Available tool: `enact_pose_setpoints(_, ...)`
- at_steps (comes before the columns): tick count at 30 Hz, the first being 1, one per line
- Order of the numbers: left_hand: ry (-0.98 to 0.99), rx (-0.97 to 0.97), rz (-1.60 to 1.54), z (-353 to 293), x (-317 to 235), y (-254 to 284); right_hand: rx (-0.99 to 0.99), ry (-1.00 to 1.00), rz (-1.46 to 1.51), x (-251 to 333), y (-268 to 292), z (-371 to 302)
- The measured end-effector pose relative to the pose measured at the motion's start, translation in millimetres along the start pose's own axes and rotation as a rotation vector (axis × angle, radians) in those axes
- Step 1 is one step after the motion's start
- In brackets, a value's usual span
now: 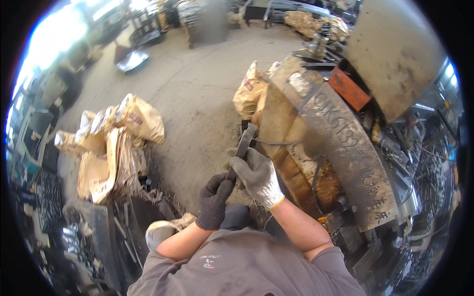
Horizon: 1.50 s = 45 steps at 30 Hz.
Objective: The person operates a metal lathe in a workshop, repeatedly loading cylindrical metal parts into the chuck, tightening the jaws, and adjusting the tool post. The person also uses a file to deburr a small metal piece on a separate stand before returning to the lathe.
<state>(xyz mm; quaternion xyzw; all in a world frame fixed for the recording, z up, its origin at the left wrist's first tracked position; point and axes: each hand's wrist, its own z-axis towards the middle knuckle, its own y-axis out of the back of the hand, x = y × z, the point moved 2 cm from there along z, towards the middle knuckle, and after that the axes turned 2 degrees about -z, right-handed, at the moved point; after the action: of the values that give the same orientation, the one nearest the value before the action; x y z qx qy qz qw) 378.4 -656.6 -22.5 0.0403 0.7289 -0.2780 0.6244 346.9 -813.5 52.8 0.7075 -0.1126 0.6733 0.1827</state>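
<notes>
Your left hand [215, 200] grips the lower end of the flat metal bar [243, 145]; your right hand [256, 175] clasps its middle. The bar remains off the machine [340, 143].

Concrete floor [197, 93], dusty and grey, fills the upper middle of the frame. Heap of crumpled tan paper sacks [111, 148] at left of centre, some torn open. Another tan sack [249, 93] stands just above centre, touching a big rusty machine [340, 148] that runs down the right half. Orange metal block [349, 88] sits on the machine's upper part. Large grey metal panel [395, 54] in the upper right corner. Dark metal scrap and bars [98, 237] piled in the lower left. More sacks [316, 22] along the top edge.
</notes>
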Motion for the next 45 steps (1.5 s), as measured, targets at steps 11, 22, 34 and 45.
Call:
enact_pose_setpoints(11,0.039,0.047,0.112,-88.8,-81.1,135.1,0.602,-0.2,0.082,-11.4,-128.2,-91.7)
enact_pose_setpoints(22,0.191,-0.276,-0.057,-231.9,-111.9,258.8,1.056,-0.414,-0.003,-18.5,-289.6,-164.9)
enact_pose_setpoints(34,-0.011,-0.677,-0.26,-300.5,-106.7,245.7,1.545,-0.559,0.139,-36.0,-335.1,-174.3)
enact_pose_setpoints(45,-0.062,-1.191,-0.088,-338.1,-57.7,196.1,1.903,-0.567,0.238,-127.0,-333.6,-194.8)
